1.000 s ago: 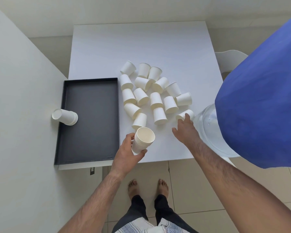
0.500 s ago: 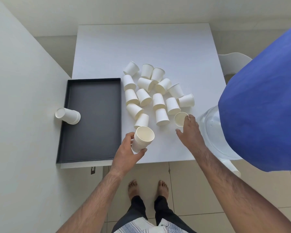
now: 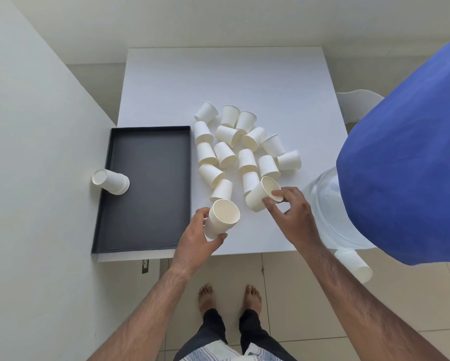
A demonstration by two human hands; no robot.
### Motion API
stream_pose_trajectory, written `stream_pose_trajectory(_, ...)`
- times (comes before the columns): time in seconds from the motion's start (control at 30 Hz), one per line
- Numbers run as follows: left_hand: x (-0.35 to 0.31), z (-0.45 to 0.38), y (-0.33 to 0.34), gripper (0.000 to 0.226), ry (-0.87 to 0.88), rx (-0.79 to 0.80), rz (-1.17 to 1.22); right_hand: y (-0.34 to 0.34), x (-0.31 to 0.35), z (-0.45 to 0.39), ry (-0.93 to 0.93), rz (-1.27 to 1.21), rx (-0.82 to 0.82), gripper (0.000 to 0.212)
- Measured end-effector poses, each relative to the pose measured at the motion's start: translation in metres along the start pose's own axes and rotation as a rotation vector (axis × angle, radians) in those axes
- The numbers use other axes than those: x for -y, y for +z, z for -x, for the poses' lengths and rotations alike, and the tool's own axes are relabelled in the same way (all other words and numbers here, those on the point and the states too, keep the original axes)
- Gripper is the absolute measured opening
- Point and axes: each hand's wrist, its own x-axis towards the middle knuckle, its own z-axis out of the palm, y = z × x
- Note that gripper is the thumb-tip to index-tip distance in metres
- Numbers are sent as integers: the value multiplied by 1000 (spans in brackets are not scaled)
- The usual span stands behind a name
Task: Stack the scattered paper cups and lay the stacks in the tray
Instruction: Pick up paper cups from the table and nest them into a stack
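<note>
bright, even daylight fills the head view, soft and without a clear single source. the white desk [image 3: 244,79] is close to overexposed, so its surface texture washes out. shadows are faint: thin grey ones lie under the scattered cups [image 3: 234,149] and a small dark one sits beneath the right hand [image 3: 294,217]. the black tray [image 3: 145,188] shows a dull sheen with no hard glare. focus is sharp across the middle. the wide lens bends straight edges, so the desk narrows away and the wall [image 3: 36,152] at left leans. a large blue shape [image 3: 406,165] at right is close and slightly soft.
</note>
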Motion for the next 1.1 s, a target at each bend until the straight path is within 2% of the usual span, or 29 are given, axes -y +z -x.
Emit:
stream_pose_trajectory(0.17,3,5,-2,71,2,-1,-15,3,30,16,-49,-189,43,60)
stream_pose_trajectory(0.33,0,12,-3,72,21,-18,-42,16,43,29,-104,-232,99,59)
stream_pose_trajectory(0.5,2,18,-4,73,34,-20,-65,26,49,36,-101,-285,172,69)
stream_pose_trajectory(0.6,0,21,-4,75,41,-19,-57,29,51,40,-89,-252,248,70)
stream_pose_trajectory(0.77,-3,24,-5,76,57,4,-19,35,49,44,-103,-141,332,49)
stream_pose_trajectory(0.97,-4,22,-9,73,57,-4,23,32,56,47,-129,-97,361,71)
stream_pose_trajectory(1.1,-2,20,-10,74,57,-9,37,34,59,43,-132,-100,387,62)
